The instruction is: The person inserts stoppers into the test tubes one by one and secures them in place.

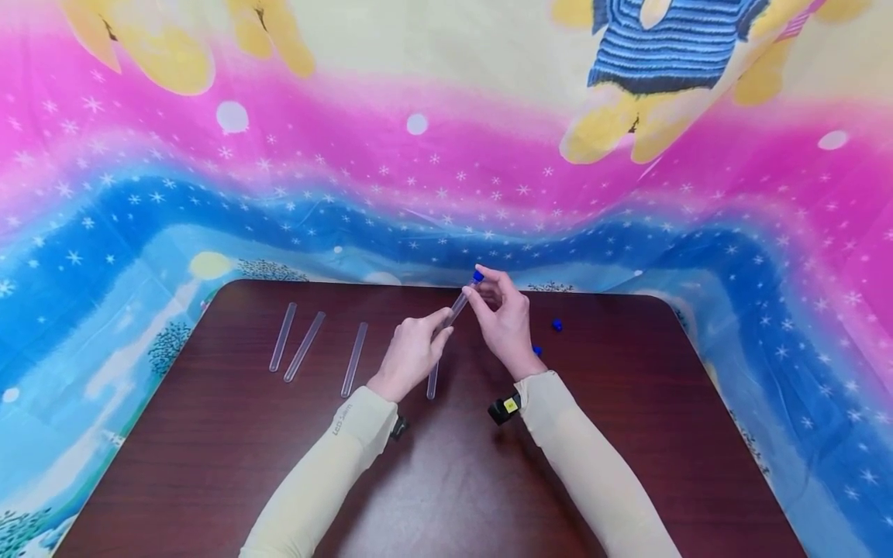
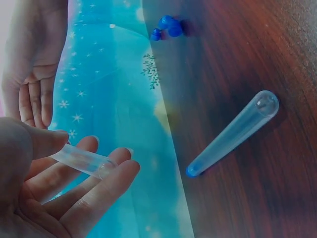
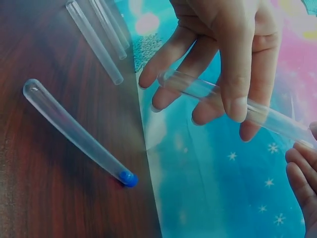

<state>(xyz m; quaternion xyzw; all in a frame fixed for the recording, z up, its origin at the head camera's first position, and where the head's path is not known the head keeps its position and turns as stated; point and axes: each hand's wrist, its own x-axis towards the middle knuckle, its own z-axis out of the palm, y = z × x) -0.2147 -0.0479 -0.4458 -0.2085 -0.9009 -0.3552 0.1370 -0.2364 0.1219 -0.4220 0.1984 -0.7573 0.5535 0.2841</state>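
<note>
My left hand (image 1: 412,349) pinches a clear test tube (image 1: 456,307) between thumb and fingers, holding it tilted above the table. The tube's rounded end (image 2: 106,168) lies over the spread fingers in the left wrist view. At the tube's upper end sits a blue cap (image 1: 477,276). My right hand (image 1: 505,318) pinches there, its index fingertip on the cap and its thumb close below. Beneath the hands a second tube (image 3: 74,134), fitted with a blue cap (image 3: 128,178), lies on the table.
To the left on the dark wooden table (image 1: 209,465) lie three uncapped test tubes (image 1: 354,360). Loose blue caps (image 1: 556,325) lie to the right, partly behind the right wrist. A patterned cloth (image 1: 432,186) hangs along the table's far edge and sides.
</note>
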